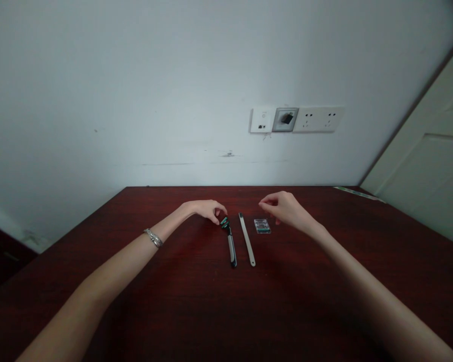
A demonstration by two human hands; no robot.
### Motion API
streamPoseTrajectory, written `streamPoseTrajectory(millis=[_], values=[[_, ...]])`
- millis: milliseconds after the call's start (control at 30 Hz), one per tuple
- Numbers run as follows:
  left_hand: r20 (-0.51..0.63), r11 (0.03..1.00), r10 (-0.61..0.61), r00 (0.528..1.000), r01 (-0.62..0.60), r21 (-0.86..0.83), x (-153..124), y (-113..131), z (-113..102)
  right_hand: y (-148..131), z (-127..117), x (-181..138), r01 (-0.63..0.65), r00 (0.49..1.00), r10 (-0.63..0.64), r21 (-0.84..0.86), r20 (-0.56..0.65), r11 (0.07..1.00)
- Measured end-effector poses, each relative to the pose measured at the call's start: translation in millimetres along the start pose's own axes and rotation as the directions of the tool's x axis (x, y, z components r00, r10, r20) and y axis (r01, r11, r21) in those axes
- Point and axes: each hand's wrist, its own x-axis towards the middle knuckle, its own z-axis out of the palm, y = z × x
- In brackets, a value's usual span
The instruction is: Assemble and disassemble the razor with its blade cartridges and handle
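A razor [231, 247] with a black and grey handle lies on the dark red table, its green-and-black head at the far end. My left hand [210, 208] is beside that head, thumb and fingers apart; whether it touches the razor I cannot tell. To the razor's right lies a toothbrush [247, 242] with a pale handle and dark bristles. Right of it sits a small clear plastic case [262, 226] with green parts inside. My right hand [281, 206] hovers by the case, thumb and forefinger tips together and nothing visible between them.
The dark red wooden table [181, 301] meets a white wall [173, 90] at its back edge. Sockets and switches [319, 119] are on the wall. A patterned strip [358, 193] lies at the back right, near a pale panelled door [430, 161].
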Motion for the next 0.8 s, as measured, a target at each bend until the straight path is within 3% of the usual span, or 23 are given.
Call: streamPoseTrajectory(millis=[500, 800], values=[[0.027, 1.000, 0.012, 1.000, -0.012, 0.022, 7, 4, 0, 10, 6, 4, 0.047, 0.999, -0.046, -0.014, 0.029, 0.999], [-0.055, 0.997, -0.050, 0.997, 0.053, 0.056, 7, 13, 1, 8, 9, 3, 0.077, 0.997, -0.076, -0.011, 0.026, 0.997]])
